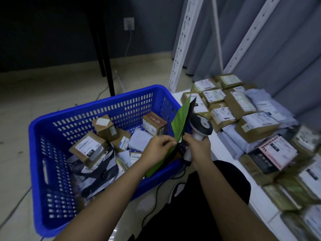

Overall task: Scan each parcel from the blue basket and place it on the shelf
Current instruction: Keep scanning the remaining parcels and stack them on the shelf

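**Green parcel held up between both hands**

I see my left hand (160, 145) pinching one flat green parcel (179, 122) above the blue basket (97, 108); its long axis rises away toward the shelf (218, 148) on my right. My right hand (198, 146) grips one scanner (199, 127), touching the parcel. Basket boxes: about five.

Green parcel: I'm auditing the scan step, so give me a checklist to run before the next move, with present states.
1. Green parcel held by left hand: ok.
2. Scanner gripped in right hand: ok.
3. Label facing the scanner: cannot tell, parcel is edge-on.
4. Scanner aimed at the parcel: not ok, its head points away.
5. Free spot on the shelf: ok, bare strip at its near edge.
6. Basket still holds parcels: ok.
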The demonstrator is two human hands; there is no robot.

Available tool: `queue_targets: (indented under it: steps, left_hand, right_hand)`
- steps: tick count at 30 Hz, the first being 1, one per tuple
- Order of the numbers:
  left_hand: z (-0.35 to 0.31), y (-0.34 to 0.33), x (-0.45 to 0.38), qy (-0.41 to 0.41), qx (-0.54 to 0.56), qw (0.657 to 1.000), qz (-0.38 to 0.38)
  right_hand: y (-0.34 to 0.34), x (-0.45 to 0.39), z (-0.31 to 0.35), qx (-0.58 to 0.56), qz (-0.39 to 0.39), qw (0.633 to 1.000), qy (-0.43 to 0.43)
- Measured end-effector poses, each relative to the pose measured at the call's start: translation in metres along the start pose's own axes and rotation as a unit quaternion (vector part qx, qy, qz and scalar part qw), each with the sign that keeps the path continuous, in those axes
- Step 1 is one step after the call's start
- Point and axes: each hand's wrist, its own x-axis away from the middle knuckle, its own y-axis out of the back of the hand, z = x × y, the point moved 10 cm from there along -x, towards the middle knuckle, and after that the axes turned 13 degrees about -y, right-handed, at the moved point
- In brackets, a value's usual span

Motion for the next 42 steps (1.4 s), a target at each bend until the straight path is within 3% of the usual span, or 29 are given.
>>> queue_targets:
  steps: [4, 9, 13, 17, 19, 21, 24, 31, 36, 39, 42]
  left_hand:
    - [-0.005, 0.022, 0.002, -0.009, -0.072, 0.995, -0.068]
    - [-0.06, -0.006, -0.016, -0.12, -0.09, 0.989, -0.011]
    - [-0.093, -0.037, -0.033, -0.168, -0.064, 0.983, 0.034]
    - [-0.088, -0.063, -0.029, -0.069, 0.069, 0.99, 0.098]
    - [-0.07, -0.06, -0.027, -0.024, 0.08, 0.992, 0.091]
    - [-0.044, -0.052, -0.025, 0.013, 0.016, 0.997, 0.076]
    - [-0.005, -0.055, -0.009, 0.07, -0.078, 0.986, 0.131]
    - [0.075, -0.078, 0.011, 0.173, -0.116, 0.959, 0.195]
    - [0.118, -0.08, 0.012, 0.256, -0.178, 0.916, 0.251]
    - [0.128, -0.08, 0.006, 0.295, -0.147, 0.915, 0.233]
    - [0.133, -0.066, -0.005, 0.319, -0.099, 0.933, 0.134]
  right_hand:
    - [0.019, 0.0, 0.019, -0.005, -0.021, 0.999, 0.043]
    - [0.016, 0.004, 0.037, -0.04, 0.057, 0.996, 0.063]
    - [0.029, 0.011, 0.061, 0.014, 0.01, 0.995, 0.102]
    - [0.063, 0.006, 0.076, 0.045, -0.049, 0.993, 0.096]
    - [0.079, 0.0, 0.077, 0.055, -0.056, 0.992, 0.095]
    - [0.092, -0.005, 0.071, 0.075, -0.065, 0.991, 0.086]
    - [0.107, -0.011, 0.058, 0.121, -0.077, 0.987, 0.07]
    - [0.166, -0.026, 0.011, 0.15, -0.145, 0.978, 0.023]
    - [0.197, -0.033, -0.009, 0.142, -0.144, 0.979, 0.016]
    - [0.207, -0.038, -0.018, 0.152, -0.139, 0.978, 0.023]
    - [0.211, -0.041, -0.022, 0.153, -0.139, 0.978, 0.023]
